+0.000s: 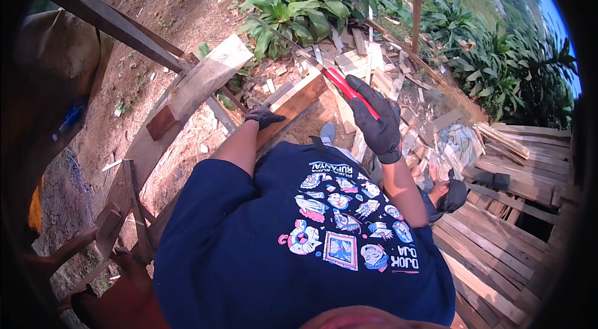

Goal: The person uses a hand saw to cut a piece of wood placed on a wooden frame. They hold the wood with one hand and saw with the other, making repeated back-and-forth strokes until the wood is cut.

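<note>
My left hand point(265, 117), in a dark glove, grips the edge of a thick wooden beam point(298, 103), which slants up to the right in front of me. My right hand point(377, 118), also gloved, is closed around the red handle point(339, 85) of a long, thin-bladed tool that looks like a hand saw. Its narrow blade point(283, 39), seen nearly edge-on, points away to the upper left. Handle and blade pass close to the beam's far end; whether they touch it I cannot tell. The blade's teeth cannot be made out.
Timber framing point(168, 111) runs along my left. Wood offcuts point(374, 61) litter the ground ahead, beside leafy plants point(299, 8). A person in a dark cap point(453, 192) is low at the right, near stacked planks point(492, 235). Red cloth point(131, 298) shows at lower left.
</note>
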`<state>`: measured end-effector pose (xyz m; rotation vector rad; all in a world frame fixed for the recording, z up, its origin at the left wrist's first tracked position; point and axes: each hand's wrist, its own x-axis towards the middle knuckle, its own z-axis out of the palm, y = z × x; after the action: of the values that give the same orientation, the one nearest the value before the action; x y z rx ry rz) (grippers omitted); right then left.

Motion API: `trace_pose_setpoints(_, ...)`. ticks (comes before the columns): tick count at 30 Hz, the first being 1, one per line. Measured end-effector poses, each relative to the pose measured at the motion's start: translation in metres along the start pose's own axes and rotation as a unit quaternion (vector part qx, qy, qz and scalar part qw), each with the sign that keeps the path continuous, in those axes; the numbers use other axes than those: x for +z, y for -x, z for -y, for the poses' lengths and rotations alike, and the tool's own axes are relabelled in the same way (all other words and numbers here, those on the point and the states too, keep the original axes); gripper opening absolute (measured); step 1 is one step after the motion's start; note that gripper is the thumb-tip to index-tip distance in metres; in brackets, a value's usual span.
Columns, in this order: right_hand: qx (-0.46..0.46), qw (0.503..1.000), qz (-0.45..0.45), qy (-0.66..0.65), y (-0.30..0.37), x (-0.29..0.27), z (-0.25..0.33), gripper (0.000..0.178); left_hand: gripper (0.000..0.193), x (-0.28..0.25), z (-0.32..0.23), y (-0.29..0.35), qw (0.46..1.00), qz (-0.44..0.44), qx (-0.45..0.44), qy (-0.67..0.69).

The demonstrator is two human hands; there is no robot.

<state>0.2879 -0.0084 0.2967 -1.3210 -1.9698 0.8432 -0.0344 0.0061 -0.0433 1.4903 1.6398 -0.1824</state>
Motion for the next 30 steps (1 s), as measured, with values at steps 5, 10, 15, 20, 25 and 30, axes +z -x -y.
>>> trace_pose_setpoints(5,0.128,0.982,-0.138,0.037,0.059,-0.027,-0.008,0.041,0.111,-0.003,0.001,-0.004,0.997,-0.041,-0.071,-0.006)
trace_pose_setpoints(10,0.145,0.956,-0.233,0.108,0.114,-0.013,-0.061,0.037,0.118,0.022,-0.019,0.033,0.985,-0.150,-0.038,-0.077)
trace_pose_setpoints(15,0.194,0.953,-0.233,0.022,0.131,0.006,-0.074,0.042,0.136,0.030,-0.022,0.044,0.984,-0.155,-0.047,-0.074)
trace_pose_setpoints(20,0.290,0.949,-0.120,-0.027,0.099,0.004,-0.049,0.052,0.144,0.035,-0.012,0.026,0.982,-0.114,-0.109,-0.105)
trace_pose_setpoints(25,0.224,0.974,0.013,-0.012,0.070,0.029,-0.052,0.054,0.152,0.026,-0.019,0.013,0.983,-0.035,-0.147,-0.102)
trace_pose_setpoints(30,0.105,0.981,0.162,0.019,0.051,0.068,-0.070,0.052,0.162,0.036,-0.020,0.000,0.975,-0.036,-0.212,-0.048)
